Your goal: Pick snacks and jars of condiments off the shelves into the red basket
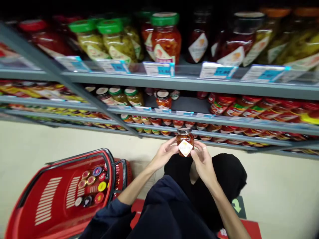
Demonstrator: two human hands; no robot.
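Between both hands I hold a glass jar [185, 143] of reddish-brown food with a black lid and a white diamond-shaped label. My left hand [164, 153] is closed on the jar's left side. From the right, my right hand [203, 159], with a ring on one finger, grips the other side. The jar is upright above my knees, in front of the lower shelves. Behind it on a shelf stands an orange-red jar [163, 100] with a black lid.
A red shopping basket [47, 196] with several lidded jars [91, 181] is on the floor at my left. Shelves [159, 79] of jars with price tags run across the front. A green floor sign [238, 207] with an arrow lies at the right.
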